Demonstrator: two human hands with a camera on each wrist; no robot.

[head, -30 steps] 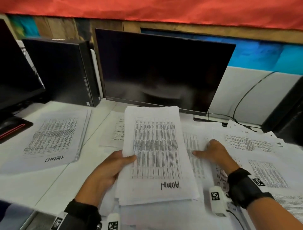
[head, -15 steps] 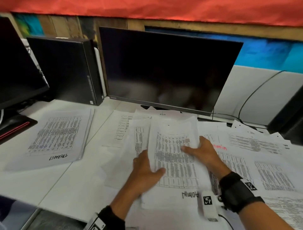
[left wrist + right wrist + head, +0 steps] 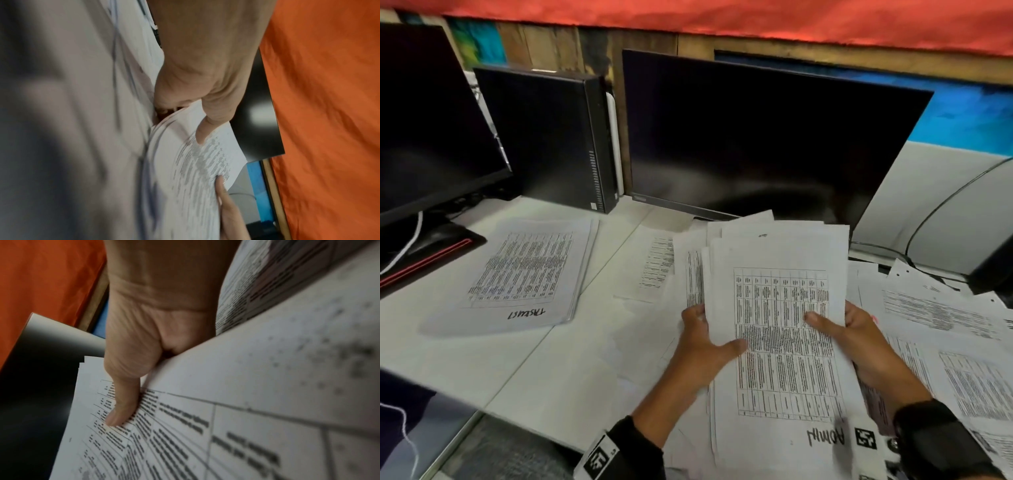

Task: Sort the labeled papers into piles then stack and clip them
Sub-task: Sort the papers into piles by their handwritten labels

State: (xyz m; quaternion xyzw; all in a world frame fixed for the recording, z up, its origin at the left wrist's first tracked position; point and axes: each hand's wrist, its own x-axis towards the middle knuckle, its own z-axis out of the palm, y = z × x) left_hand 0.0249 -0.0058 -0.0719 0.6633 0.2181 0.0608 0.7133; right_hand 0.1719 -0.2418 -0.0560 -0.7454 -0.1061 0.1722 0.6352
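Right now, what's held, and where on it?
The ADMIN paper stack: left hand grips its left edge, right hand its right edge, thumbs on top.

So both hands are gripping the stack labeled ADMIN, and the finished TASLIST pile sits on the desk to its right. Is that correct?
Not quite. The head view shows the TASLIST pile on the desk to the left of the held stack, not the right. The rest stands: the left hand and right hand both grip the ADMIN stack, thumbs on its top sheet.
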